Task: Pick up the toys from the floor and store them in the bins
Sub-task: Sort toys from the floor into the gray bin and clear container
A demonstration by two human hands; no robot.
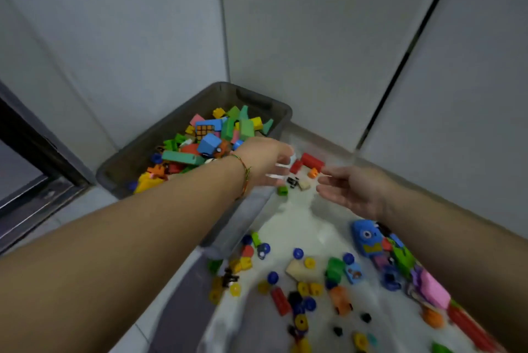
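The grey bin (171, 121) sits in the corner against the wall (314, 38), so it stays put and is easy to reach. It is already piled high with toy blocks (211, 138).

Many toys are not stored yet. They lie all over the floor (288, 221), like a blue monster toy (367, 238) close to the person.

Both arms reach out to a little bunch just past the bin: a red roller (313, 160), a small orange piece (313, 173) and a green block (282, 190).

The right hand (353, 191) is open with its fingers straight, beside the bunch, probably ready to scoop. The left hand (267, 164), with a thin bracelet (245, 175) on the wrist, is over the bin's edge. It is too blurry to tell if it holds anything.

The hands come from both sides, likely so the small bits cannot roll away.
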